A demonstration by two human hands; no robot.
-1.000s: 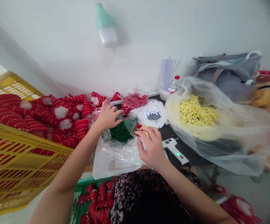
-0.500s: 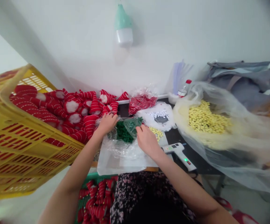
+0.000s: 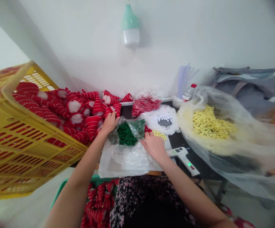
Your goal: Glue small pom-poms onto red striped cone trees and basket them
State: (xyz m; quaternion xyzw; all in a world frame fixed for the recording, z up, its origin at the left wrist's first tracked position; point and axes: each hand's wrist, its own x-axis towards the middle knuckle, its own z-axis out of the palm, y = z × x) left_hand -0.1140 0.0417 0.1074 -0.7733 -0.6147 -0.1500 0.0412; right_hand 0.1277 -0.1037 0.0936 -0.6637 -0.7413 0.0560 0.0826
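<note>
My left hand (image 3: pixel 110 123) reaches to the near edge of the pile of red striped stuffed pieces (image 3: pixel 92 124). Its fingers are stretched out and touch or nearly touch one piece; I cannot tell which. Beside it lies a clear plastic bag (image 3: pixel 136 126) with dark green pompoms (image 3: pixel 126 134) inside, its mouth crumpled. To the right of that bag is my right hand (image 3: pixel 154 145), thumb and fingers apart, fingertips by the bag's edge and some small red pompoms (image 3: pixel 148 129). Small yellow pieces (image 3: pixel 160 135) lie just beyond its knuckles.
A yellow crate (image 3: pixel 30 139) of striped pieces stands left. Right of my hand lies a white glue gun (image 3: pixel 183 158) with a green light. Farther back are a bag of red bits (image 3: pixel 147 104), white beads (image 3: pixel 164 118) and a large bag of yellow pieces (image 3: pixel 211 125).
My right hand has let go of the green pompom bag's plastic and moved slightly right and down. My left hand has shifted off the bag toward the striped pieces.
</note>
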